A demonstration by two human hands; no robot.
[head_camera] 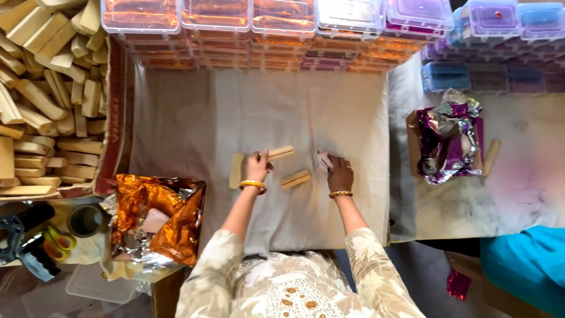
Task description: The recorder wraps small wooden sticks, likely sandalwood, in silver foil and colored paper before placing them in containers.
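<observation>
The left hand (257, 166) pinches a smooth rectangular wooden block (280, 153) in its fingers; the right hand (339, 172) presses curled fingers on a pale scrap (323, 159), another block (295, 179) between them.

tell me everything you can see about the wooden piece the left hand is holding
The wooden piece is a short, pale, flat bar of light unfinished-looking wood. It lies nearly level over the beige cloth, angled slightly up to the right. The left hand grips its left end; whether it touches the cloth cannot be told.
</observation>
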